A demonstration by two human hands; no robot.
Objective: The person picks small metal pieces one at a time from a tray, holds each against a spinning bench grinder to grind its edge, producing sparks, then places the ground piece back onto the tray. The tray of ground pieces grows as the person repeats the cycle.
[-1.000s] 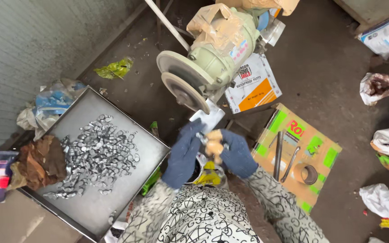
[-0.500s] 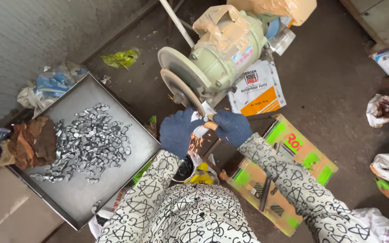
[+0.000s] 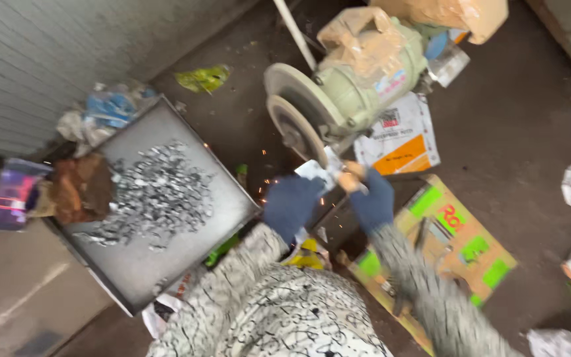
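Both my hands wear dark blue gloves. My left hand (image 3: pixel 291 205) and my right hand (image 3: pixel 373 198) together hold a small flat metal piece (image 3: pixel 320 172) against the lower edge of the grinding wheel (image 3: pixel 292 125) of a pale green bench grinder (image 3: pixel 351 79). A wooden-looking handle (image 3: pixel 350 178) sticks out of my right hand's grip. Small orange sparks (image 3: pixel 269 182) scatter below the wheel, to the left of my left hand.
A grey metal tray (image 3: pixel 186 125) at the left holds a heap of small shiny metal pieces (image 3: pixel 156 195) and a brown rag (image 3: pixel 80 188). A flat cardboard box (image 3: pixel 444 238) with green patches lies at the right. Bags and wrappers litter the dark floor.
The view has swung and blurred. My hands have stayed together at the wheel's lower edge with the metal piece, and sparks now show below the wheel.
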